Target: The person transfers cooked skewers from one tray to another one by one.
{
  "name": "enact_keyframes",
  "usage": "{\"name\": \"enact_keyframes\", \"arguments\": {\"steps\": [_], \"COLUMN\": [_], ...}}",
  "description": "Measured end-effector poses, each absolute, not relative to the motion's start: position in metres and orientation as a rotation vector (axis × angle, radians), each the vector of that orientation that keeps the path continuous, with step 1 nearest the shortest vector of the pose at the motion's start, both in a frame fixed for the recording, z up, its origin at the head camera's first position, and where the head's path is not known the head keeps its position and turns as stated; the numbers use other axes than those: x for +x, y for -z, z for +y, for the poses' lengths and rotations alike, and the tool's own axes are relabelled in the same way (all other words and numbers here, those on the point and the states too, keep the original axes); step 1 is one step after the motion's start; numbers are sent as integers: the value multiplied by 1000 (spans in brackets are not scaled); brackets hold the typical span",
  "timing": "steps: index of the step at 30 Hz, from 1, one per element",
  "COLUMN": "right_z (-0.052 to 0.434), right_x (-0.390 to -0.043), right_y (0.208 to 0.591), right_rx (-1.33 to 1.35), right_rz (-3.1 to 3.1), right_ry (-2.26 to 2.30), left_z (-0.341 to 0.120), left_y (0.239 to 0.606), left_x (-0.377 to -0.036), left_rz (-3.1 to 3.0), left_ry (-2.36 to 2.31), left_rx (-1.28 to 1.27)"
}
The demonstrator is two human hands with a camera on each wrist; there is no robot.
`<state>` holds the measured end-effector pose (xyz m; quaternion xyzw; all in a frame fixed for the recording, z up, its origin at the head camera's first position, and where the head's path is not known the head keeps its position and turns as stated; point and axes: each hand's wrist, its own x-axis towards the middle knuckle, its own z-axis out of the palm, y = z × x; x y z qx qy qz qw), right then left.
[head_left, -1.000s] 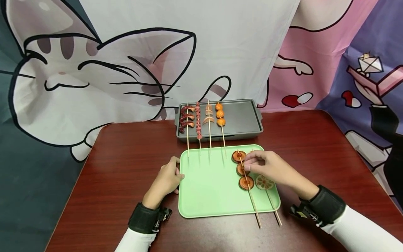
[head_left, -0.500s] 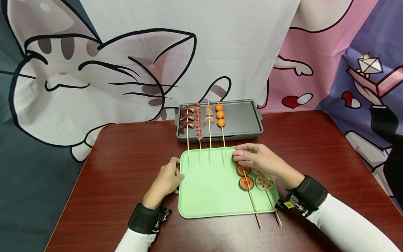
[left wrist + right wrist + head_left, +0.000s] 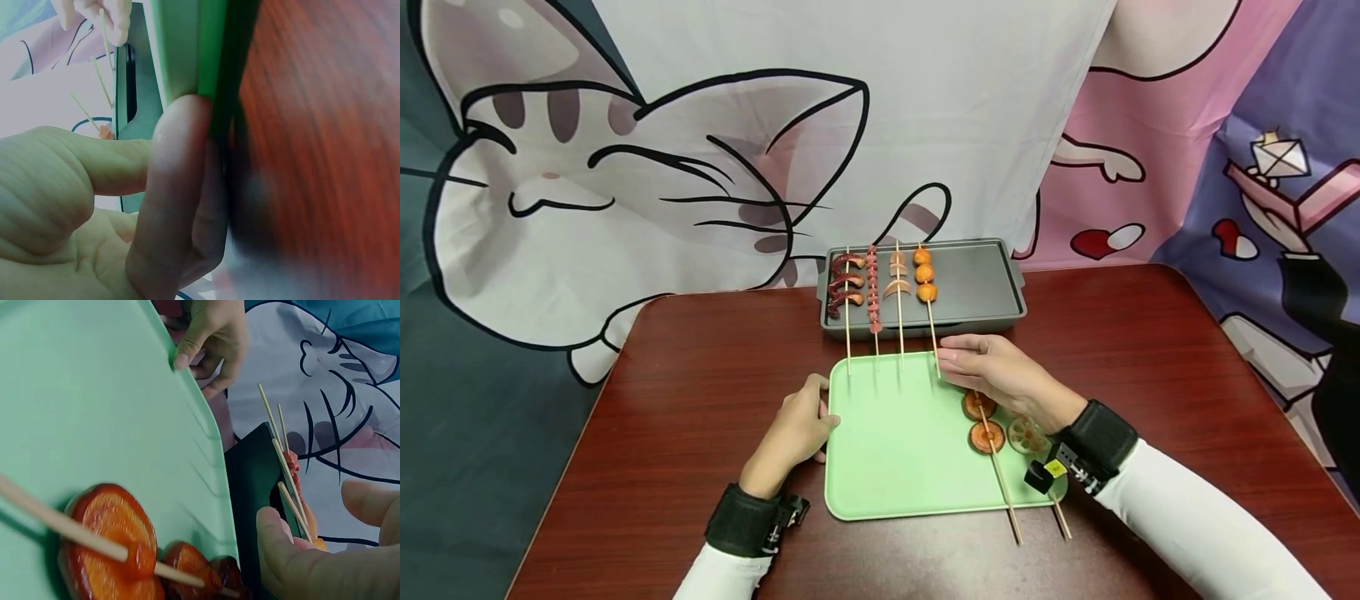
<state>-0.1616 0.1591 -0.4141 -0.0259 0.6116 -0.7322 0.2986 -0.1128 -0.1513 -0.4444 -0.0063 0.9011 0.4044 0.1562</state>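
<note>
My left hand (image 3: 820,417) grips the left rim of the green tray (image 3: 910,475), thumb on top and fingers curled at the edge (image 3: 181,156). My right hand (image 3: 946,360) hovers over the tray's far edge. Its fingers are stretched out at the lower end of the orange-ball skewer (image 3: 925,275), and thumb and finger stand apart beside the sticks (image 3: 309,503). Under that wrist, on the tray, lie a skewer of brown-orange discs (image 3: 986,435) and a lotus-root skewer (image 3: 1024,433); the hand hides their upper parts.
A grey griddle pan (image 3: 981,279) stands behind the tray with an octopus skewer (image 3: 844,283), a pink sausage skewer (image 3: 872,287) and a pale slice skewer (image 3: 897,275); their sticks reach over the tray. The dark wooden table (image 3: 700,375) ends at a cartoon cloth backdrop.
My right hand left the disc skewer on the tray and moved up and left to the ends of the sticks at the tray's far edge. The left hand stayed put.
</note>
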Motion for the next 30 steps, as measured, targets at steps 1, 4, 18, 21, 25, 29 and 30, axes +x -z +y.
{"name": "enact_keyframes", "arguments": {"steps": [1, 4, 18, 21, 25, 29, 30], "right_z": [158, 153, 142, 141, 140, 138, 138], "right_x": [-163, -165, -175, -177, -180, -183, -184], "right_y": [415, 415, 420, 422, 425, 427, 427], "right_rx": [-58, -19, 25, 27, 29, 38, 38], "right_rz": [1610, 1564, 1508, 1523, 1606, 1681, 1693], "right_ry": [1955, 1986, 2057, 2060, 2025, 1987, 1981], "left_z": [-151, -151, -151, -151, -151, -151, -151], "left_y": [444, 444, 444, 444, 444, 444, 444], "left_x": [-113, -113, -113, -113, -113, -113, -113], "left_rz": [2580, 2580, 2572, 2573, 2576, 2577, 2577], "left_ry": [-1160, -1161, -1174, -1176, -1177, -1173, -1171], "left_rx": [-16, -11, -20, -18, -13, -15, -16]}}
